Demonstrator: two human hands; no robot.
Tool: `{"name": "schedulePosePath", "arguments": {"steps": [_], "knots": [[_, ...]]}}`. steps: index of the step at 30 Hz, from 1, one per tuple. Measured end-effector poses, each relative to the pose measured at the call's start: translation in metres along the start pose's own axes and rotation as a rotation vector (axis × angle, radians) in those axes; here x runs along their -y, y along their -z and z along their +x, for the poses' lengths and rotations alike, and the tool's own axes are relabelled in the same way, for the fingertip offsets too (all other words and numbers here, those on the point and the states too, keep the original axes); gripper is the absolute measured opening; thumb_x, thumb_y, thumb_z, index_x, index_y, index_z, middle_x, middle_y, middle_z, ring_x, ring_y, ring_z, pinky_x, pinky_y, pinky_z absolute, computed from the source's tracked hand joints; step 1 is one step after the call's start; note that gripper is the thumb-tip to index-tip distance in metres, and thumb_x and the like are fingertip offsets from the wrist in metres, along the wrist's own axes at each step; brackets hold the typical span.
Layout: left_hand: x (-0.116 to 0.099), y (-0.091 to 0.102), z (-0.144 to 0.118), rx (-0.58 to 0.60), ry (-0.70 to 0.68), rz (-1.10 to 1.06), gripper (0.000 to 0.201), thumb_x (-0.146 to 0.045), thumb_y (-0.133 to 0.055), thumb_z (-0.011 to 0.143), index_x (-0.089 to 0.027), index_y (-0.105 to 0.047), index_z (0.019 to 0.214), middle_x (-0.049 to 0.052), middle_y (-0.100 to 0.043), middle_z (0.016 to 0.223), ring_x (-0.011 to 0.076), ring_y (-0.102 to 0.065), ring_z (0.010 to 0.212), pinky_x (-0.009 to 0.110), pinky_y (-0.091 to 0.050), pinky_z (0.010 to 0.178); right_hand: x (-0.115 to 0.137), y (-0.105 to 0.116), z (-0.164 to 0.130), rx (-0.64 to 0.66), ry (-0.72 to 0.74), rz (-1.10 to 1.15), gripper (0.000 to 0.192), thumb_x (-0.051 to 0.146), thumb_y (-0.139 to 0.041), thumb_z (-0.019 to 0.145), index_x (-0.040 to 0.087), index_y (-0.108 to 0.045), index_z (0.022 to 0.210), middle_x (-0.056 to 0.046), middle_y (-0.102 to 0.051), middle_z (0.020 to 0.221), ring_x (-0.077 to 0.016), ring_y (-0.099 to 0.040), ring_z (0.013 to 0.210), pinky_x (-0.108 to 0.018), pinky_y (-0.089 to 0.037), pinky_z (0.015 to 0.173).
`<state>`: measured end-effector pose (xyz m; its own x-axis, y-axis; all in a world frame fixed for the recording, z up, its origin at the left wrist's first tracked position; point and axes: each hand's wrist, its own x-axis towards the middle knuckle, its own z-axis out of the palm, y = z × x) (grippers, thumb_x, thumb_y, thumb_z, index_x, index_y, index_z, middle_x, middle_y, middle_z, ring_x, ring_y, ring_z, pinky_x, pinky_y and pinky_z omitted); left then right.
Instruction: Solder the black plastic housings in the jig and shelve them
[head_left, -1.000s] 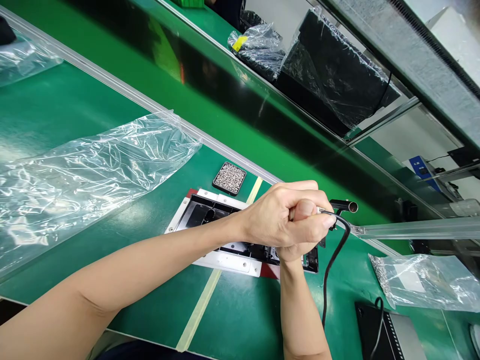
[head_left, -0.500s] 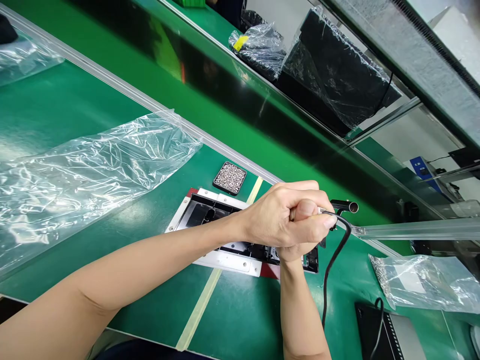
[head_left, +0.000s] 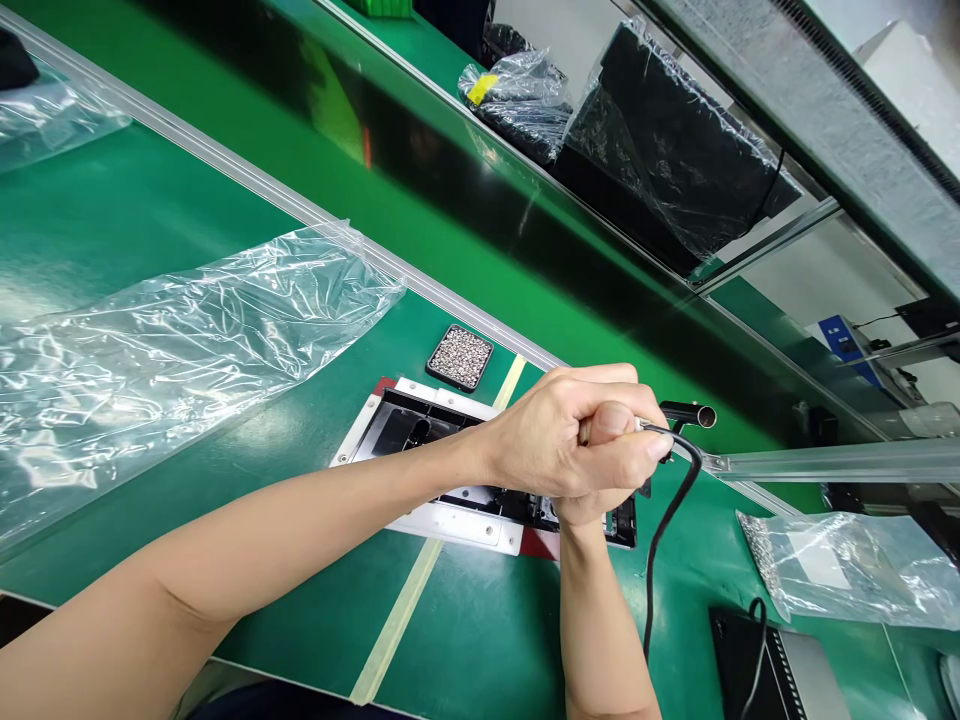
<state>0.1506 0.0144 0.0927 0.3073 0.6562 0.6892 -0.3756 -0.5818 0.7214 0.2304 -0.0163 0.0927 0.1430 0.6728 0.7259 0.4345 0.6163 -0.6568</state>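
Observation:
My left hand (head_left: 551,430) is closed over the top of my right hand (head_left: 589,507), both wrapped around a corded tool. Only the tool's pale upper end (head_left: 641,424) shows, and a thick black cable (head_left: 675,510) curves down from it. The tool's body and tip are hidden by the fingers. Under the hands lies a black plastic housing (head_left: 394,428) seated in a white and dark red fixture (head_left: 457,525). My left forearm crosses the housing, so part of it is covered. Just behind the fixture sits a small black tray (head_left: 460,357) full of tiny metal parts.
A clear plastic sheet (head_left: 187,340) spreads over the left of the green table. Beyond the hands juts a black tube (head_left: 690,414), near a metal rail (head_left: 832,460). At right lie a plastic bag (head_left: 862,565) and a black and grey panel (head_left: 795,665).
Both hands and the cable hold almost the same position. A dark shape has come into view at the right edge, by the plastic bag.

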Motion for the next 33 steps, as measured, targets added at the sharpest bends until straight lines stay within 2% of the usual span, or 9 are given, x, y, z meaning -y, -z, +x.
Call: {"name": "schedulePosePath", "arguments": {"steps": [11, 19, 27, 33], "knots": [[-0.0006, 0.0004, 0.001, -0.001, -0.031, -0.019, 0.018, -0.027, -0.061, 0.091, -0.013, -0.07, 0.083, 0.004, -0.066, 0.08, 0.0142, -0.058, 0.074, 0.03, -0.05, 0.067, -0.0042, 0.0002, -0.004, -0.035, -0.044, -0.011, 0.055, 0.053, -0.055, 0.092, 0.021, -0.026, 0.058, 0.005, -0.023, 0.058, -0.0063, -0.02, 0.053, -0.029, -0.018, 0.051], [-0.0001, -0.0002, -0.0002, -0.005, -0.006, -0.007, 0.019, -0.029, -0.062, 0.09, -0.014, -0.071, 0.083, 0.004, -0.066, 0.08, 0.0157, -0.06, 0.075, 0.03, -0.051, 0.068, 0.0003, -0.0012, 0.0003, -0.005, -0.021, 0.039, 0.049, 0.04, -0.053, 0.094, 0.02, -0.026, 0.058, 0.005, -0.023, 0.058, -0.0066, -0.019, 0.053, -0.027, -0.018, 0.049], [0.002, -0.0005, -0.0013, 0.0, -0.014, -0.004, 0.019, -0.03, -0.061, 0.09, -0.015, -0.07, 0.083, 0.004, -0.067, 0.079, 0.0165, -0.06, 0.075, 0.031, -0.052, 0.069, -0.0005, -0.0011, 0.0005, 0.061, 0.061, 0.078, 0.041, 0.023, -0.042, 0.096, 0.019, -0.024, 0.06, 0.004, -0.02, 0.059, -0.0072, -0.016, 0.053, -0.028, -0.015, 0.051], [0.0018, 0.0003, -0.0007, 0.006, -0.024, 0.0, 0.018, -0.028, -0.062, 0.09, -0.014, -0.07, 0.083, 0.005, -0.067, 0.08, 0.0161, -0.06, 0.076, 0.031, -0.051, 0.069, 0.0, -0.0009, 0.0013, 0.04, 0.026, 0.046, 0.05, 0.039, -0.052, 0.096, 0.019, -0.023, 0.059, 0.005, -0.021, 0.059, -0.0061, -0.019, 0.054, -0.027, -0.016, 0.05]]}}
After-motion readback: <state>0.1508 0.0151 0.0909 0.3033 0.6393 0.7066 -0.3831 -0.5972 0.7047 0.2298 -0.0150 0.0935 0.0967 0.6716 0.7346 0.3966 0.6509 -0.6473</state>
